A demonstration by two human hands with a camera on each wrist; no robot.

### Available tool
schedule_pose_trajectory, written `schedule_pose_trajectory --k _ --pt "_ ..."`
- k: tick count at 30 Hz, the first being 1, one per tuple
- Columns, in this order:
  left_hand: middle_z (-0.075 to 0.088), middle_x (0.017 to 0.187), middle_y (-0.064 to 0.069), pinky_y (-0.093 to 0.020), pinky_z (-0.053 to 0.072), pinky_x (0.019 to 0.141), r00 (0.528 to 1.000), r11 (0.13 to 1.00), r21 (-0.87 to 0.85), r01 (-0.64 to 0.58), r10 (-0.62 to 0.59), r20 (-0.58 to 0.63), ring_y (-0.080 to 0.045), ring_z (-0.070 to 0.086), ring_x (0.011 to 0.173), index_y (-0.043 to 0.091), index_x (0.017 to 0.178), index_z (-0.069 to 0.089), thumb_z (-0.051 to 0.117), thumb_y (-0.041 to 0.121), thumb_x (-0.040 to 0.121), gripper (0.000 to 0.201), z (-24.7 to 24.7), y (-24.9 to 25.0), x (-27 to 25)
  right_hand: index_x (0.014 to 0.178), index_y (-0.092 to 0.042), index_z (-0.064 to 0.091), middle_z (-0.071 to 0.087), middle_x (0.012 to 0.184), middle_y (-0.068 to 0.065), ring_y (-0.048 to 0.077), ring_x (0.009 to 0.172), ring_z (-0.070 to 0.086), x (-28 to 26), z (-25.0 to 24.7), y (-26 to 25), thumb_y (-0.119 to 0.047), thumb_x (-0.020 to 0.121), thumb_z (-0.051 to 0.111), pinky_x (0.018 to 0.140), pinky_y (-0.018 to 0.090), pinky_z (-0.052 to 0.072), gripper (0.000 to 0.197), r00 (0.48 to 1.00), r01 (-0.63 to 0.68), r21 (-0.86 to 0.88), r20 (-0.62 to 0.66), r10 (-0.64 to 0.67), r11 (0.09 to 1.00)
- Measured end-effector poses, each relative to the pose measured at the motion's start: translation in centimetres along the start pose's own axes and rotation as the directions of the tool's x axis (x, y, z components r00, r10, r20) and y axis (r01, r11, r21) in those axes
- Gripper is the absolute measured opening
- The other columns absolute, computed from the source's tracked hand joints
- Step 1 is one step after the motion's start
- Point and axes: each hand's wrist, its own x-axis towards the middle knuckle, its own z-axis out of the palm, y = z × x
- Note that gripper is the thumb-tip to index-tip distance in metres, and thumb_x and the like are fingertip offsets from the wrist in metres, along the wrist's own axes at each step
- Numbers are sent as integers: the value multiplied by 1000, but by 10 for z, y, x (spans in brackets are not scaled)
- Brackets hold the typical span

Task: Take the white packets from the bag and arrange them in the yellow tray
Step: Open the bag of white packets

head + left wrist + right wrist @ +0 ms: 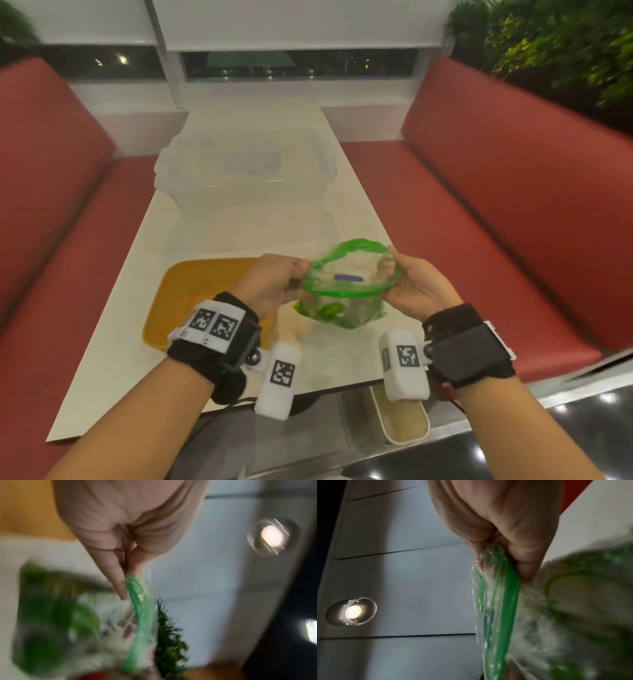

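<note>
A clear plastic bag with a green zip rim (pixel 346 294) hangs above the table, its mouth pulled wide. My left hand (pixel 274 277) pinches the rim's left side and my right hand (pixel 407 279) pinches its right side. White packets (pixel 356 267), one with a blue label, lie inside the bag. The yellow tray (pixel 178 294) sits on the table just left of the bag, partly under my left wrist. In the left wrist view my fingers (pixel 120 577) pinch the green rim (pixel 139 615). The right wrist view shows fingers (pixel 522 550) clamped on the rim (pixel 505 615).
A clear lidded plastic box (pixel 245 171) stands on the white table (pixel 137 274) behind the tray. Red bench seats (pixel 513 205) flank the table on both sides. A small beige-lined container (pixel 404 421) sits below the table's near edge.
</note>
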Motion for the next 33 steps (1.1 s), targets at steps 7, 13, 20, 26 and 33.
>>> schedule_pose_trajectory --k 7,13,20,26,33 --pt "58 68 -6 -26 54 60 951 643 -702 305 -163 264 -14 56 53 -1 82 60 43 -4 87 18 4 -2 4 70 -4 49 51 48 3 14 38 53 -8 -8 15 -25 100 42 46 22 52 37 994 -91 113 63 85 989" --pt "67 69 -4 -14 44 43 905 922 -292 255 -121 409 -4 49 41 0 105 57 47 12 98 17 18 -16 -14 60 -21 31 31 41 -4 9 34 33 8 -19 -8 -6 81 48 40 19 38 31 987 -153 372 96 126 916" --pt "62 90 -12 -32 59 75 978 940 276 -201 210 -2 -21 63 82 7 85 57 56 6 95 11 15 -27 -2 72 -15 48 31 61 -7 6 40 28 5 -29 -4 -20 71 75 32 16 25 28 992 63 -119 119 -48 991" --pt "63 77 -8 -25 59 59 998 959 -280 50 -34 62 -14 64 63 3 87 60 49 7 97 16 16 -29 4 93 1 61 57 77 12 17 63 55 -7 -41 -3 10 83 61 55 22 50 14 935 316 -644 87 -344 697" --pt "64 61 -9 -43 45 94 963 785 -561 261 -169 211 -23 65 58 2 84 63 43 10 95 25 20 -29 -2 79 -1 63 67 81 15 21 70 66 -21 -47 -1 -6 83 67 68 32 60 8 952 254 -505 -18 -304 825"
